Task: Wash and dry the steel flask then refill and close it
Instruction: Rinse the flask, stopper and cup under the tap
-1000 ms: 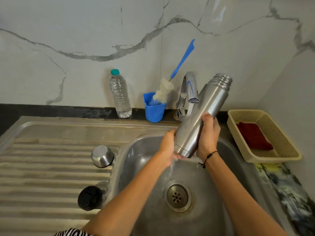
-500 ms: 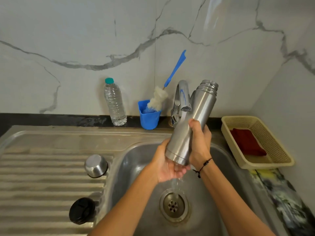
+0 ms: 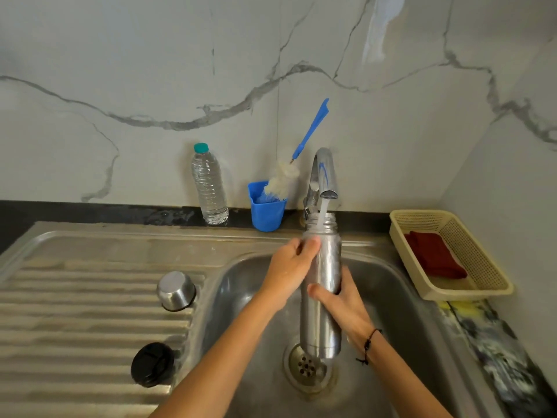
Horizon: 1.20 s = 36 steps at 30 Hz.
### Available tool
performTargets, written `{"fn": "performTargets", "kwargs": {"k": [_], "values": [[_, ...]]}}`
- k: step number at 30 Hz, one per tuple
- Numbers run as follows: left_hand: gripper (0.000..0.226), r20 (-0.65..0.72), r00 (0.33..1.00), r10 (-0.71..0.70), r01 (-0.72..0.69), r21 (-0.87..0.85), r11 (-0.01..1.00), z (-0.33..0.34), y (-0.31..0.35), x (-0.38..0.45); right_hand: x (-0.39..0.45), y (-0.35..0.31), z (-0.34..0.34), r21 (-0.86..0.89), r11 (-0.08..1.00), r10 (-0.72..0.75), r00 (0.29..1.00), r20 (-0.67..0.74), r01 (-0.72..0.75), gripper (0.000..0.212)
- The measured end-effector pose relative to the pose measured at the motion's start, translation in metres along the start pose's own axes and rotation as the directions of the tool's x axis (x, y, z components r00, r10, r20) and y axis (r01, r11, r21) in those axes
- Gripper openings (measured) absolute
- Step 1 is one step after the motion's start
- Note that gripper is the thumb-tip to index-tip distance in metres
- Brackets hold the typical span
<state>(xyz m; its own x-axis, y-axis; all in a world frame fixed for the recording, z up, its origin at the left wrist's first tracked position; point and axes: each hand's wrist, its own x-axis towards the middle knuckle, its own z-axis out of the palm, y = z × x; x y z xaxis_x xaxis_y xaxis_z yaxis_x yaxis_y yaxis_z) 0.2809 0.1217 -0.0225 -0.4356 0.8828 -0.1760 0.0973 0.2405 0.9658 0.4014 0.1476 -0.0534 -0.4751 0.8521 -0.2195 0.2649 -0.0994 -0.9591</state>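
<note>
Two bare hands wrapped round one tall, cylindrical brushed-steel flask (image 3: 322, 285), held upright over the basin of the stainless-steel sink (image 3: 401, 300), open threaded mouth directly under the running chrome tap (image 3: 324, 173). Left hand (image 3: 291, 270) curled round the upper body just below the neck; right hand (image 3: 343, 303) gripping the middle, thumb across the front. Base hanging above the round drain (image 3: 306, 368), apparently clear of it.

Probably a rinse in progress: washing unfinished, drying and refilling yet to come. Likely slick when wet, rigid, and heavier as it fills, so best held with a full wrap around the body rather than at the threaded neck.

On the ribbed drainboard at the sink's left: small domed steel cup-lid (image 3: 176, 291) nearer the back, round black stopper (image 3: 152, 365) nearer the front edge. Along the counter's back edge: clear plastic water bottle with teal cap (image 3: 209, 185) and blue plastic holder (image 3: 266, 209) with white-bristled, blue-handled bottle brush (image 3: 301, 158). Right edge: cream plastic basket (image 3: 488, 267) with folded dark-red cloth (image 3: 434, 257).
</note>
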Motion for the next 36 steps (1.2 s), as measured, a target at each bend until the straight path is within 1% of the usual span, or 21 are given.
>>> {"fn": "performTargets", "kwargs": {"k": [2, 4, 6, 9, 10, 12, 14, 16, 17, 19, 20, 21, 22, 23, 25, 27, 28, 30, 31, 34, 36], "values": [[0.039, -0.025, 0.999, -0.020, 0.020, 0.000, 1.000, 0.007, 0.003, 0.002, -0.001, -0.001, 0.000, -0.081, 0.996, -0.047, 0.999, -0.009, 0.046, 0.045], [0.046, -0.133, 0.991, -0.033, 0.024, -0.072, 0.997, 0.013, 0.007, 0.005, -0.006, -0.004, 0.001, -0.204, 0.974, -0.102, 0.995, -0.001, 0.100, 0.047], [0.054, -0.233, 0.972, -0.039, 0.026, -0.059, 0.998, 0.017, 0.015, 0.012, -0.011, -0.005, 0.004, -0.300, 0.944, -0.152, 0.988, -0.024, 0.138, 0.051], [0.039, -0.274, 0.960, -0.053, 0.045, -0.033, 0.998, 0.020, 0.033, 0.019, -0.016, -0.007, 0.003, -0.406, 0.899, -0.221, 0.971, -0.096, 0.164, 0.053], [0.033, -0.278, 0.958, -0.065, 0.049, -0.063, 0.997, 0.020, 0.038, 0.022, -0.017, -0.009, 0.002, -0.453, 0.874, -0.248, 0.963, -0.106, 0.175, 0.056], [0.033, -0.259, 0.958, -0.126, 0.085, -0.165, 0.983, 0.018, 0.045, 0.029, -0.017, -0.013, -0.002, -0.518, 0.834, -0.286, 0.952, -0.108, 0.192, 0.060], [0.036, -0.171, 0.970, -0.173, 0.128, -0.250, 0.960, 0.016, 0.048, 0.034, -0.018, -0.018, -0.008, -0.520, 0.830, -0.292, 0.951, -0.100, 0.200, 0.060], [0.040, 0.017, 0.983, -0.183, 0.178, -0.330, 0.927, 0.011, 0.050, 0.035, -0.020, -0.022, -0.013, -0.426, 0.885, -0.244, 0.967, -0.078, 0.189, 0.058], [0.041, 0.125, 0.981, -0.150, 0.185, -0.351, 0.918, 0.007, 0.049, 0.036, -0.021, -0.022, -0.016, -0.339, 0.926, -0.194, 0.980, -0.053, 0.165, 0.057], [0.025, 0.320, 0.947, -0.013, 0.150, -0.407, 0.901, -0.001, 0.046, 0.040, -0.023, -0.023, -0.018, -0.158, 0.981, -0.105, 0.994, 0.033, 0.109, 0.057], [0.016, 0.377, 0.925, 0.038, 0.142, -0.438, 0.888, -0.004, 0.045, 0.042, -0.024, -0.023, -0.019, -0.100, 0.991, -0.087, 0.994, 0.064, 0.093, 0.059], [0.013, 0.393, 0.919, 0.040, 0.151, -0.443, 0.884, -0.005, 0.047, 0.043, -0.024, -0.024, -0.019, -0.079, 0.993, -0.080, 0.994, 0.069, 0.085, 0.060], [0.016, 0.367, 0.930, 0.007, 0.162, -0.428, 0.889, -0.002, 0.050, 0.043, -0.024, -0.026, -0.019, -0.087, 0.993, -0.078, 0.996, 0.053, 0.083, 0.059], [0.024, 0.286, 0.957, -0.049, 0.160, -0.381, 0.911, 0.004, 0.052, 0.044, -0.023, -0.028, -0.019, -0.121, 0.990, -0.076, 0.997, 0.016, 0.077, 0.055], [0.033, -0.014, 0.996, -0.092, 0.087, -0.237, 0.968, 0.021, 0.056, 0.042, -0.020, -0.029, -0.015, -0.233, 0.970, -0.090, 0.993, -0.075, 0.071, 0.049], [0.032, -0.294, 0.956, 0.022, -0.025, -0.005, 1.000, 0.036, 0.054, 0.036, -0.017, -0.029, -0.007, -0.419, 0.903, -0.159, 0.979, -0.125, 0.093, 0.052], [0.033, -0.365, 0.927, 0.088, -0.050, 0.111, 0.993, 0.039, 0.052, 0.033, -0.016, -0.028, -0.003, -0.511, 0.854, -0.191, 0.973, -0.133, 0.098, 0.055], [0.031, -0.388, 0.912, 0.131, -0.044, 0.224, 0.974, 0.035, 0.053, 0.030, -0.017, -0.024, 0.004, -0.594, 0.798, -0.233, 0.962, -0.143, 0.105, 0.057], [0.027, -0.360, 0.928, 0.096, -0.020, 0.210, 0.978, 0.030, 0.055, 0.032, -0.019, -0.022, 0.006, -0.578, 0.809, -0.234, 0.961, -0.149, 0.108, 0.057], [0.017, -0.176, 0.984, -0.005, 0.012, 0.039, 0.999, 0.015, 0.066, 0.040, -0.026, -0.023, 0.003, -0.403, 0.907, -0.199, 0.968, -0.154, 0.122, 0.053], [0.030, -0.025, 0.998, -0.057, 0.055, -0.059, 0.997, 0.011, 0.072, 0.039, -0.027, -0.026, -0.004, -0.305, 0.944, -0.164, 0.980, -0.112, 0.124, 0.054]]}}
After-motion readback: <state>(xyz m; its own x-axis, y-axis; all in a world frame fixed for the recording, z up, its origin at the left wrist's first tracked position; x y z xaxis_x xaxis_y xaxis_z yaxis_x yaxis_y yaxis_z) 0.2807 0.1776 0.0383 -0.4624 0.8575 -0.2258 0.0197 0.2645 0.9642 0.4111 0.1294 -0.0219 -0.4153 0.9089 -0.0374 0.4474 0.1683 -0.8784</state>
